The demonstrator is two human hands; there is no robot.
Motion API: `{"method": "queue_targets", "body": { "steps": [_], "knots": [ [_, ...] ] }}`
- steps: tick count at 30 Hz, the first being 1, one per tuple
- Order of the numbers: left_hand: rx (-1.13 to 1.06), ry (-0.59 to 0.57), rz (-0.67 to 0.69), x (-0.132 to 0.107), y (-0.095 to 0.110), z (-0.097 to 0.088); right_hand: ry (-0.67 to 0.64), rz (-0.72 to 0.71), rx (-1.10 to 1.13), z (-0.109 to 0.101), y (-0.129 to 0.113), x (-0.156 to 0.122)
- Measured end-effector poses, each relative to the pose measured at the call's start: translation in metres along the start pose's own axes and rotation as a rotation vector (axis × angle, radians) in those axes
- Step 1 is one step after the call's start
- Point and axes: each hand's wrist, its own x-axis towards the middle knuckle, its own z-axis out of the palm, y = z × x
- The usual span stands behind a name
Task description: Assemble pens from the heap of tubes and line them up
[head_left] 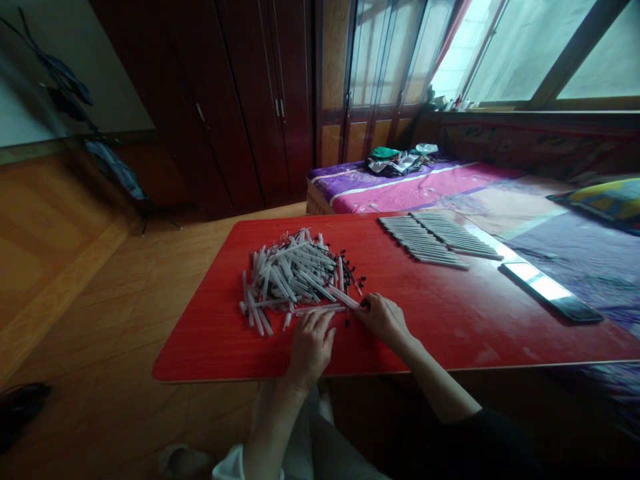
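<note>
A heaped pile of whitish pen barrels (287, 270) lies on the red table, with small black pen parts (350, 267) scattered along its right side. My right hand (386, 321) is closed, its fingers pinching the near end of a pale pen barrel (344, 297) that slants out of the heap. My left hand (311, 347) rests at the pile's front edge, thumb apart from the stretched fingers. Its fingertips are by another clear barrel (320, 309) lying crosswise, and I see nothing gripped in them. A short white piece (287, 321) lies just left of those fingers.
Two neat rows of pens (425, 240) lie at the table's back right. A phone (550, 292) lies near the right edge of the red table (225, 347). Behind stands a bed (450, 190) with folded clothes (395, 162); dark wardrobes (250, 100) line the back wall.
</note>
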Motion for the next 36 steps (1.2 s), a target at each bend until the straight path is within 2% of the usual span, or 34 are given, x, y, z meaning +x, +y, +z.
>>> {"method": "queue_targets", "body": {
  "steps": [3, 7, 12, 14, 17, 20, 22, 26, 30, 32, 34, 36],
  "knots": [
    [0.012, -0.019, 0.025, 0.013, 0.006, 0.008, -0.012, 0.092, 0.082, 0.002, -0.003, 0.005],
    [0.047, -0.04, 0.057, 0.025, 0.008, 0.021, -0.005, 0.145, 0.173, 0.003, -0.001, 0.015],
    [0.09, 0.009, 0.077, 0.026, 0.004, 0.027, 0.116, 0.156, 0.314, 0.004, 0.007, 0.015],
    [0.125, 0.046, 0.096, 0.025, 0.004, 0.025, 0.201, 0.126, 0.336, 0.003, 0.007, 0.006],
    [0.194, 0.084, 0.146, 0.022, 0.005, 0.022, 0.269, -0.011, 0.308, -0.001, 0.001, -0.016],
    [0.221, 0.076, 0.17, 0.019, 0.007, 0.018, 0.234, -0.166, 0.287, -0.008, -0.01, -0.039],
    [0.202, 0.084, 0.154, 0.017, 0.007, 0.016, 0.196, -0.229, 0.356, -0.013, -0.015, -0.046],
    [0.137, 0.225, 0.101, 0.014, 0.004, 0.013, 0.131, -0.222, 0.675, -0.022, -0.014, -0.036],
    [0.067, 0.334, 0.021, 0.013, 0.0, 0.012, 0.141, -0.173, 0.708, -0.022, -0.014, -0.008],
    [0.059, 0.283, 0.018, 0.014, -0.002, 0.012, 0.074, -0.206, 0.703, -0.015, -0.022, 0.002],
    [0.101, 0.171, 0.033, 0.015, -0.002, 0.014, 0.026, -0.221, 0.69, -0.005, -0.031, 0.008],
    [0.183, 0.058, 0.049, 0.017, -0.002, 0.016, 0.08, -0.208, 0.657, 0.007, -0.039, 0.008]
  ]
}}
